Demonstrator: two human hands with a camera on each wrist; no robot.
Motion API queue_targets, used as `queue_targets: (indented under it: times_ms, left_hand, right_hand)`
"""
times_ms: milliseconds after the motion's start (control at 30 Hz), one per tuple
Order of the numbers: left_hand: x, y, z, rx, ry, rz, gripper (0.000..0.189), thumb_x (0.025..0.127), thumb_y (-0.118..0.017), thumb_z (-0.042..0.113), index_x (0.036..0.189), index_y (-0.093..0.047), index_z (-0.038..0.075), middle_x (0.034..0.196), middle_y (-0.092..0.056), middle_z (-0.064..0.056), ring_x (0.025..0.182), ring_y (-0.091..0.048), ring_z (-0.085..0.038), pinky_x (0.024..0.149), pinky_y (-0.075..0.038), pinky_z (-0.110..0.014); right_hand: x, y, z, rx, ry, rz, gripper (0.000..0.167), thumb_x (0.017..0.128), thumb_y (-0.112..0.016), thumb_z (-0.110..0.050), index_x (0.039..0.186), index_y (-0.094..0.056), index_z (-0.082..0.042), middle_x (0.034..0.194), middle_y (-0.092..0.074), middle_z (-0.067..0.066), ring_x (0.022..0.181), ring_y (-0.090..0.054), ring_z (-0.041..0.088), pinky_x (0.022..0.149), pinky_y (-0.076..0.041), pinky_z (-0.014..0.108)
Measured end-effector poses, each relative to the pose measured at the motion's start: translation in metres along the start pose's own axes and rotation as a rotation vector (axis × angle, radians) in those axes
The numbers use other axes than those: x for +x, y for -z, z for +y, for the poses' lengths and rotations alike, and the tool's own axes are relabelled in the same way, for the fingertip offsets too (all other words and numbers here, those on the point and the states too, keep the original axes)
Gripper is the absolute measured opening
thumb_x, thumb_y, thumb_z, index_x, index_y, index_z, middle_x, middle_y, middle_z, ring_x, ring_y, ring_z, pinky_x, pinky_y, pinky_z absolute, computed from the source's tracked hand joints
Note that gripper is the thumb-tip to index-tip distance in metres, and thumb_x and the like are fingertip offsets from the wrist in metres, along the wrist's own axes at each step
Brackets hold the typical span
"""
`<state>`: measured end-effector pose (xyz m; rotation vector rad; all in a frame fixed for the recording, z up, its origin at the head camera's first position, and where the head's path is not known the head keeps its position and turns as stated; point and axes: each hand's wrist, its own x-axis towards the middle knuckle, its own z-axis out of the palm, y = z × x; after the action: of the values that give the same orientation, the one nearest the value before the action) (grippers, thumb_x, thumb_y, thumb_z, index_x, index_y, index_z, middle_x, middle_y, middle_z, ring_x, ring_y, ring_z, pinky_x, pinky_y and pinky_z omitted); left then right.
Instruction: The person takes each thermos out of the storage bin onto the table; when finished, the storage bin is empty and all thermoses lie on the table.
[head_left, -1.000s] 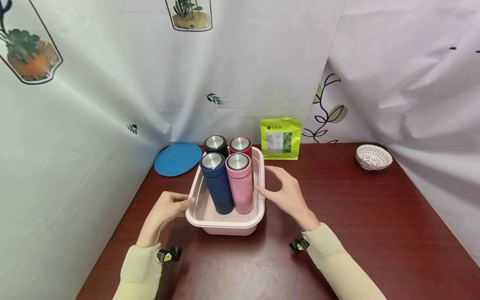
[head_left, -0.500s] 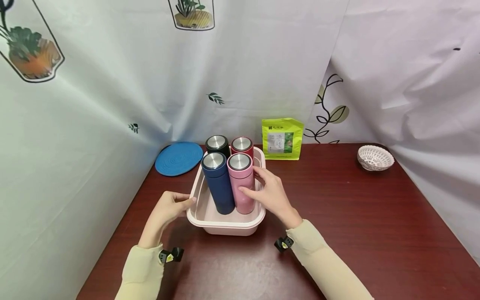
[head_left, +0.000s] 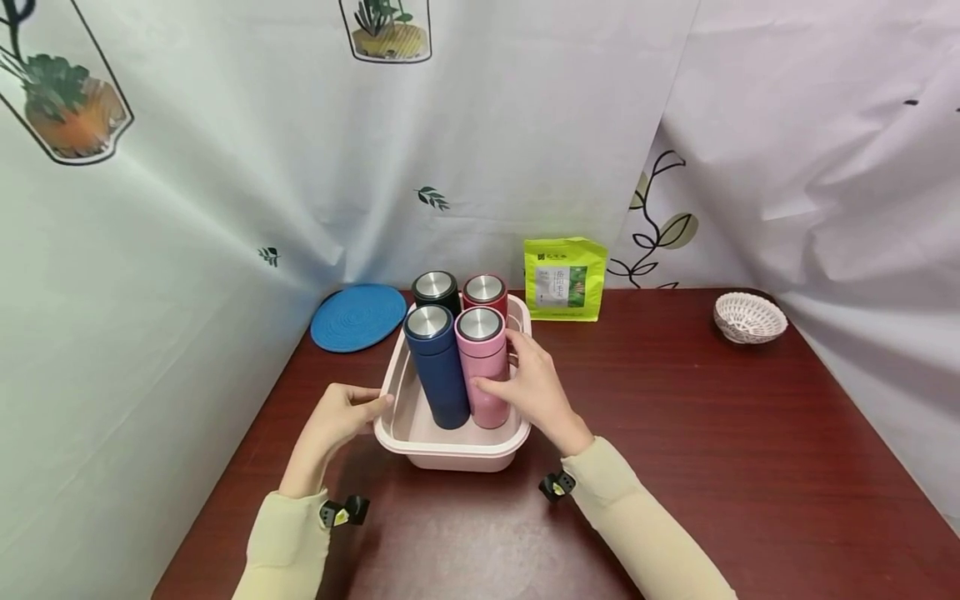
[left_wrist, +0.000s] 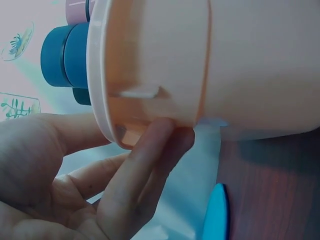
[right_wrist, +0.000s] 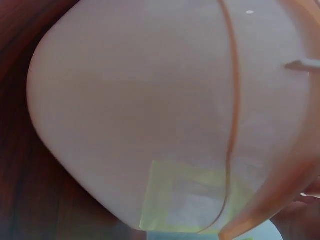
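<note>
A pale pink plastic basin (head_left: 453,451) stands on the table with several steel-topped thermos bottles upright in it. The pink thermos bottle (head_left: 486,364) and the navy blue thermos bottle (head_left: 437,367) are at the front. Behind them are a black thermos bottle (head_left: 433,288) and a red thermos bottle (head_left: 485,289), mostly hidden. My left hand (head_left: 339,417) grips the basin's left rim, thumb on top; fingers press under the rim (left_wrist: 102,65) in the left wrist view. My right hand (head_left: 534,385) reaches over the right rim and holds the pink bottle between thumb and fingers.
A round blue mat (head_left: 357,317) lies at the back left, by the curtain. A green tea pouch (head_left: 564,280) stands upright behind the basin to the right. Toward the back right corner sits a small white woven basket (head_left: 749,318). Printed white curtains (head_left: 487,150) close off the table's back and sides.
My right hand has moved left from outside the basin's right rim, over it, onto the pink thermos bottle. My left hand has kept its grip on the rim.
</note>
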<state>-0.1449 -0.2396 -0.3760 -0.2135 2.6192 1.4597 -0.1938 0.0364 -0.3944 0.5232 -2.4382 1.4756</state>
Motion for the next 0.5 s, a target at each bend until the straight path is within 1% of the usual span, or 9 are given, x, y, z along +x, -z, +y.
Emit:
queue_targets:
  times_ms: [133, 233, 400, 500]
  left_hand:
    - [-0.0003, 0.0001, 0.0011, -0.033, 0.001, 0.0, 0.044, 0.092, -0.067, 0.016, 0.122, -0.06, -0.016, 0.111, -0.066, -0.033, 0.083, -0.072, -0.025, 0.077, -0.06, -0.045]
    - [0.0002, -0.0002, 0.0019, -0.052, 0.003, 0.003, 0.044, 0.092, -0.067, 0.014, 0.122, -0.059, -0.017, 0.112, -0.065, -0.034, 0.084, -0.072, -0.026, 0.075, -0.061, -0.044]
    - [0.0, -0.0009, 0.0024, -0.043, 0.014, 0.006, 0.043, 0.092, -0.066, 0.014, 0.122, -0.06, -0.017, 0.111, -0.065, -0.034, 0.083, -0.072, -0.026, 0.073, -0.061, -0.041]
    - [-0.001, -0.0001, 0.0026, -0.046, 0.016, 0.006, 0.044, 0.092, -0.066, 0.014, 0.122, -0.059, -0.017, 0.112, -0.065, -0.034, 0.084, -0.072, -0.026, 0.073, -0.061, -0.041]
  right_hand:
    - [-0.0019, -0.0028, -0.0001, -0.044, 0.013, 0.022, 0.073, 0.07, -0.088, -0.021, 0.132, -0.054, -0.004, 0.119, -0.062, 0.01, 0.108, -0.062, 0.025, 0.092, -0.056, 0.036]
    - [-0.0028, -0.0043, -0.0002, -0.059, 0.018, 0.041, 0.073, 0.07, -0.088, -0.022, 0.132, -0.054, -0.002, 0.119, -0.062, 0.011, 0.108, -0.061, 0.025, 0.092, -0.056, 0.037]
    - [-0.0043, -0.0037, -0.0024, -0.083, 0.013, 0.056, 0.074, 0.071, -0.087, -0.025, 0.132, -0.054, -0.001, 0.12, -0.062, 0.012, 0.108, -0.061, 0.025, 0.093, -0.055, 0.041]
    - [-0.0047, -0.0016, -0.0057, -0.088, 0.025, 0.063, 0.073, 0.071, -0.086, -0.026, 0.132, -0.055, -0.002, 0.118, -0.063, 0.011, 0.107, -0.061, 0.025, 0.092, -0.056, 0.042]
